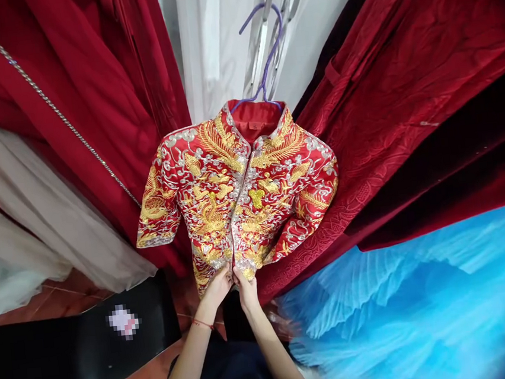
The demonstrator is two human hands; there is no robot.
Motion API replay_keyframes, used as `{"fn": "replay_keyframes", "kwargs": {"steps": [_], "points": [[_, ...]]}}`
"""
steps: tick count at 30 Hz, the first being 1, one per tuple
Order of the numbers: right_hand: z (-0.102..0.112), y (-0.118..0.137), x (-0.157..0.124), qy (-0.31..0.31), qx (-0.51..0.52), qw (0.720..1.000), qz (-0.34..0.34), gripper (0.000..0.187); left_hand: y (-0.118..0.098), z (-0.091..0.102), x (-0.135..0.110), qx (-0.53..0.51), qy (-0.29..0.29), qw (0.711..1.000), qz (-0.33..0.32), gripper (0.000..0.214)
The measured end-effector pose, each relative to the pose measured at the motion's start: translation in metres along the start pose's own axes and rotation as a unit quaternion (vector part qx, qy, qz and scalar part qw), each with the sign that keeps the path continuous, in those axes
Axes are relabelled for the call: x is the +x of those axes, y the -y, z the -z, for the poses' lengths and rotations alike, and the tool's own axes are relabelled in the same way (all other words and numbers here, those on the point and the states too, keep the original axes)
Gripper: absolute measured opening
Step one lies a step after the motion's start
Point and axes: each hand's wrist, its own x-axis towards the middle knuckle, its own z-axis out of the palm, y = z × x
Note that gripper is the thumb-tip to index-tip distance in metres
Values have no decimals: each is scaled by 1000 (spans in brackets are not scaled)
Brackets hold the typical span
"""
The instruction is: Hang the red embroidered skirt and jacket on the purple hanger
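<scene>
A red jacket point(244, 196) with gold and silver embroidery, a stand-up collar and short sleeves hangs on a purple wire hanger point(276, 38). Its front edges meet along a silver-trimmed line down the middle. My left hand point(219, 285) pinches the lower front hem from the left side of that line; a thin red bracelet circles the wrist. Close beside it, my right hand point(245, 282) grips the hem just right of the front opening. What lies exactly between the fingertips, perhaps a fastening, is too small to make out.
Dark red garments point(400, 104) hang at the right, above a bright blue pleated tulle skirt point(402, 306). More red fabric point(104, 90) with a beaded chain hangs left, beside pale tulle point(65, 195). A black glossy bench point(72, 362) stands on the tiled floor point(145, 378).
</scene>
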Motion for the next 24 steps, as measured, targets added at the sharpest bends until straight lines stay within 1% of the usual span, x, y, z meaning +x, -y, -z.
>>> {"fn": "replay_keyframes", "kwargs": {"steps": [5, 8, 11, 14, 17, 19, 21, 24], "points": [[-3, 0, 5, -21, 0, 1000, -6, 35, -1, -1, 8, 3, 15, 1000, -7, 23], [-2, -1, 5, -24, -7, 1000, -14, 37, -1, -1, 10, 9, 9, 1000, -17, 28], [-4, -3, 4, -27, -4, 999, -21, 38, -2, -2, 8, 16, -17, 999, -45, 29], [-10, -6, 3, -33, 8, 999, -25, 38, 1, -1, 7, 27, -57, 994, -90, 34], [-16, -10, 4, -47, 16, 998, -24, 38, 5, 3, 7, 67, -130, 975, -167, 39], [-20, -11, 5, -67, 17, 997, -21, 38, 5, 6, 7, 112, -164, 957, -212, 38], [-24, -12, 6, -85, 18, 996, -21, 39, 4, 7, 6, 142, -168, 948, -228, 37], [-32, -11, 6, -99, 24, 994, -26, 40, -1, 6, 4, 155, -169, 945, -234, 34]]}}
